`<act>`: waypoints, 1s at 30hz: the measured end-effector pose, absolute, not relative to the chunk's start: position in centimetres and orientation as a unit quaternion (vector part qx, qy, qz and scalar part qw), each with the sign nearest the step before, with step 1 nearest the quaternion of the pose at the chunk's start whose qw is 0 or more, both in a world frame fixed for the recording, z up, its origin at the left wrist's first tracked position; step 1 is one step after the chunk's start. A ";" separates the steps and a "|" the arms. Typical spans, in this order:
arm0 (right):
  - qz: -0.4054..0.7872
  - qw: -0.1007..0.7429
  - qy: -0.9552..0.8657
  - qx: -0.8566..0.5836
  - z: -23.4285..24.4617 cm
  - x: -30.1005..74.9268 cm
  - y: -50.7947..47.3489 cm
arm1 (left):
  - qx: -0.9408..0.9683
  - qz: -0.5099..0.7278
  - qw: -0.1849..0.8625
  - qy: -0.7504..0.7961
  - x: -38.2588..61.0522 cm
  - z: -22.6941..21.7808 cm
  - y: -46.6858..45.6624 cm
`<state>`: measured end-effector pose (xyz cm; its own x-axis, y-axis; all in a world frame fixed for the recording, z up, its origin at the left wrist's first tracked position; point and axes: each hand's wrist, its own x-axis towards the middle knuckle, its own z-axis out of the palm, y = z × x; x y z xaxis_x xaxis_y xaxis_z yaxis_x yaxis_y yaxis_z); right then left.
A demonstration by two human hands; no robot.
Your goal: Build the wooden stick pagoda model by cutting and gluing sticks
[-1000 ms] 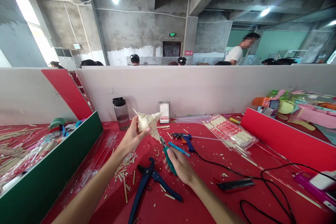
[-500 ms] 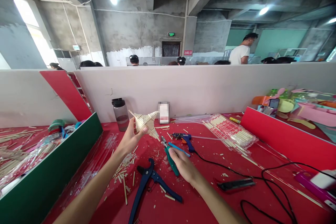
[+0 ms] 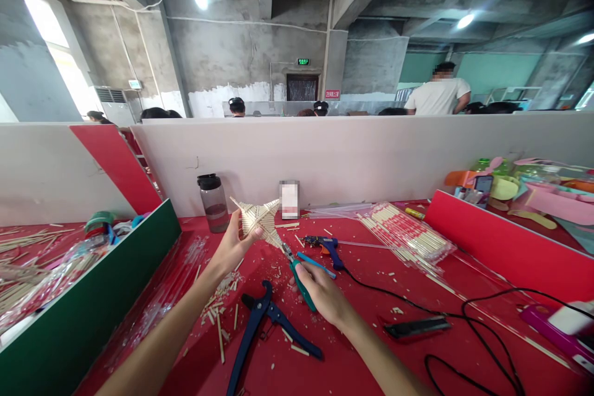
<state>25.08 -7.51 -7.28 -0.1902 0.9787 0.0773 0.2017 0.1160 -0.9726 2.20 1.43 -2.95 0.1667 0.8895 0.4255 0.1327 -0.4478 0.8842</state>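
Head: star in left hand, pliers in right hand.

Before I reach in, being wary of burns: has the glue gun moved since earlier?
No: the glue gun shows no visible shift against the packaged sticks.

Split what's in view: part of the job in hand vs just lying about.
Job:
star, in left hand
pliers, in right hand, tips by the star's lower point
likely sticks, glue gun, cutter; none held

Lying about:
bottle
blue rod
offcuts
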 end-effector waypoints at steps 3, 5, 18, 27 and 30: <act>0.463 0.419 -0.617 -0.478 -7.2 25.0 -7.5 | 0.672 0.517 0.364 0.385 2.2 -2.9 1.4; 0.463 0.421 -0.618 -0.476 -7.2 25.0 -7.5 | 0.672 0.517 0.363 0.387 2.3 -2.9 1.4; 0.437 0.429 -0.626 -0.483 -7.1 24.9 -7.6 | 0.666 0.521 0.369 0.387 2.5 -3.0 1.1; 0.429 0.435 -0.624 -0.488 -7.6 24.6 -7.9 | 0.663 0.523 0.359 0.398 2.4 -3.4 1.2; 0.451 0.428 -0.616 -0.484 -8.2 24.4 -7.8 | 0.662 0.525 0.362 0.395 2.5 -3.3 1.1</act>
